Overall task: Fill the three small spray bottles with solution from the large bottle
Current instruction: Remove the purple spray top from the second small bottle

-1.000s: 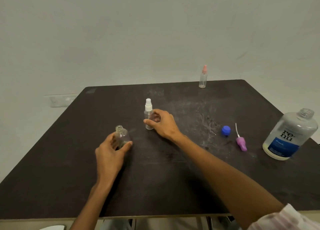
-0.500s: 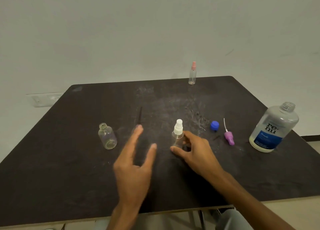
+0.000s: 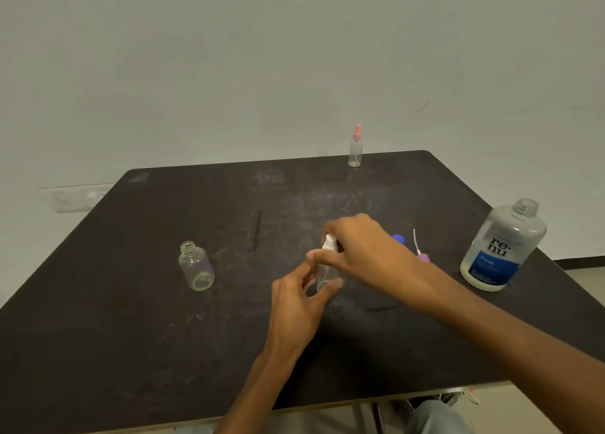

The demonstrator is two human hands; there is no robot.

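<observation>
- The left hand [image 3: 296, 302] is bare, with no ring, watch or band on it.
- The right hand [image 3: 363, 248] is bare as well, nothing worn at the wrist.
- Both forearms are uncovered; no sleeve shows on either.
- Below the near edge of the tabletop [image 3: 131, 335], a knee [image 3: 437, 417] in grey-blue cloth, probably trousers, shows.
</observation>
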